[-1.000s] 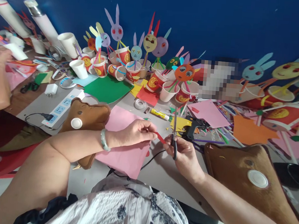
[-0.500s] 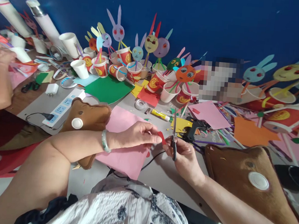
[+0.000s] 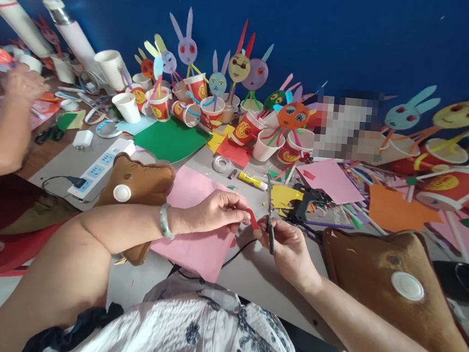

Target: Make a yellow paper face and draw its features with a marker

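Note:
Between the fingertips of my left hand (image 3: 227, 210) is a small strip of red paper (image 3: 252, 219), its lower end reaching toward my right fingers. My right hand (image 3: 289, 246) is closed around a pair of scissors (image 3: 269, 206), whose blades point up and away from me, beside the strip rather than on it. Whether the right fingertips also touch the strip, I cannot tell. Under my left hand a sheet of pink paper (image 3: 195, 249) lies on the table. A yellow glue stick (image 3: 252, 180) rests just beyond my hands.
Paper cups with rabbit-face figures (image 3: 214, 108) line the back. A brown cushion (image 3: 135, 184) and a power strip (image 3: 101, 167) are at left; another brown cushion (image 3: 374, 270) is at right. Green paper (image 3: 172, 137) lies ahead. A co-worker's hand (image 3: 24, 83) is at far left.
The scissors have turned slightly in my right hand, and more of the red strip shows between my hands. At far left the co-worker's hand has moved to the right.

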Demonstrator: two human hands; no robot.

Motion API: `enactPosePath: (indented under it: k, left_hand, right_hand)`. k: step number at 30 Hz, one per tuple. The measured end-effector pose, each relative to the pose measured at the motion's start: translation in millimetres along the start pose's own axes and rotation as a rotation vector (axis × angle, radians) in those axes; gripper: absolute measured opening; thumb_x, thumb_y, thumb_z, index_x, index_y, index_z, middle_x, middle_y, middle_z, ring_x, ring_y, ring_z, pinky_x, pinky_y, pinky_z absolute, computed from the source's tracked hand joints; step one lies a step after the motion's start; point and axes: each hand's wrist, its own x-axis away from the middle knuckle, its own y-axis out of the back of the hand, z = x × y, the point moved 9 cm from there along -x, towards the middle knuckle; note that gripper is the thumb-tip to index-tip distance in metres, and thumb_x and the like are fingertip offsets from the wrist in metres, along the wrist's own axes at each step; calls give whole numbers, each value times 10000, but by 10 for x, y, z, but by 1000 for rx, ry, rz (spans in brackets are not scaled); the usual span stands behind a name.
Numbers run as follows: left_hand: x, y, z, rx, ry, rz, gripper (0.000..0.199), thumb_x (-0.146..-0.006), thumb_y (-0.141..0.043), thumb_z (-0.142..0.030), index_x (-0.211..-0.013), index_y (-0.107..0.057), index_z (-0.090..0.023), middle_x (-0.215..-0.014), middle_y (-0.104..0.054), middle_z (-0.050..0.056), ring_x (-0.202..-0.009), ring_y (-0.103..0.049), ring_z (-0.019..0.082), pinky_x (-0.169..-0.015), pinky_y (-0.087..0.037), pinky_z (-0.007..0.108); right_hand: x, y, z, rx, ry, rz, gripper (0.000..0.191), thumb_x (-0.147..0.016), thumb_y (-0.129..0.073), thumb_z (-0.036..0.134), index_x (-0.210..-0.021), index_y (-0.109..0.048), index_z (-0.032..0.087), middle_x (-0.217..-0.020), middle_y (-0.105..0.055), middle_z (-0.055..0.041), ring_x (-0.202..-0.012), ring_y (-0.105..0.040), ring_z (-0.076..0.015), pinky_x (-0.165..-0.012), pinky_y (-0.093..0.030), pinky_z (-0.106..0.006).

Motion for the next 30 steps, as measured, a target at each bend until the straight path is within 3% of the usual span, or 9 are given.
enactPosePath:
  k: [8, 14, 20, 26, 30]
  left_hand:
    - [12, -15, 80, 57, 28, 41, 275, -949, -673, -404, -966, -693, -130, -634, -638, -19, -531, -609, 74, -498, -505, 185]
    - [10, -81, 145, 162, 65, 69, 382, -809, -850, -467, -928, -708, -134, -655, -643, -26, -559, -637, 84, -558, -563, 224]
    - [3, -95, 185, 174, 88, 65, 487, -718, -916, -481, -997, -724, -131, -841, -721, 26, -664, -703, 115, -609, -606, 254]
    - [0, 5, 93, 93, 12, -27, 415, -781, -864, -488, -829, -662, -129, -731, -662, -6, -590, -632, 77, -563, -549, 210]
    - [26, 68, -17, 38, -74, -93, 337, -804, -854, -378, -926, -645, -144, -851, -683, 10, -666, -646, 72, -630, -569, 205]
  right_hand:
    - [-3, 17, 28, 14, 25, -22, 264, -732, -918, 353, -702, -695, 215, -665, -583, 27, -625, -479, -114, -594, -429, -231]
    - [-6, 22, 52, -19, 36, -40, 250, -706, -933, 323, -705, -704, 221, -686, -615, 24, -630, -495, -113, -605, -439, -230]
    - [14, 37, 43, -6, 66, -51, 251, -760, -898, 314, -697, -674, 219, -665, -580, 37, -611, -470, -102, -593, -411, -226]
    - [18, 37, 48, 32, 72, -59, 294, -730, -918, 362, -702, -663, 220, -660, -560, 30, -613, -463, -117, -584, -410, -247]
    - [19, 57, 123, 104, 102, -98, 318, -748, -896, 414, -682, -651, 222, -676, -577, 13, -618, -492, -132, -586, -427, -265]
